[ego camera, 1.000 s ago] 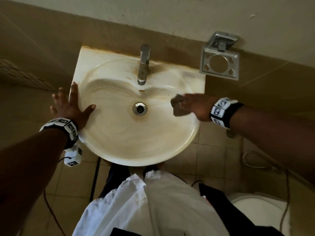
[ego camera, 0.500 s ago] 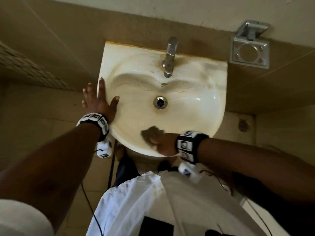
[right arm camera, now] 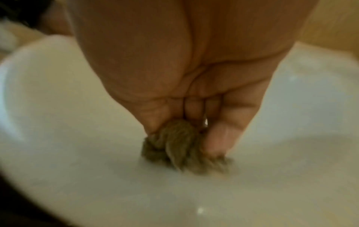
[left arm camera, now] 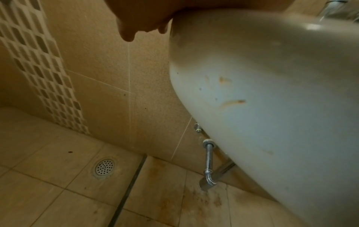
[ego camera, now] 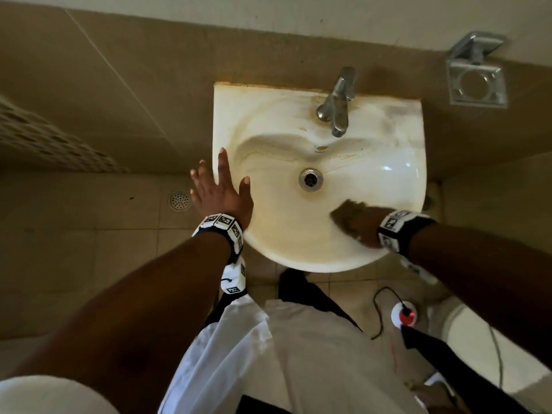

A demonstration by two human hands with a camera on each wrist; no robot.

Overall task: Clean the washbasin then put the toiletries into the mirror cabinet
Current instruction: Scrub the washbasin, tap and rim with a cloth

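Fingers (right arm camera: 223, 135) of the right hand (ego camera: 363, 227) pinch a brown scrubbing pad (right arm camera: 174, 145) against the washbasin (ego camera: 298, 240) bowl, front right of the drain (ego camera: 310, 179). The left hand (ego camera: 219, 194) lies flat with straight fingers on the basin's left rim. A tap (ego camera: 339, 104) stands at the back; beige tiled walls (ego camera: 119, 100) and a floor drain (left arm camera: 104, 166) surround.
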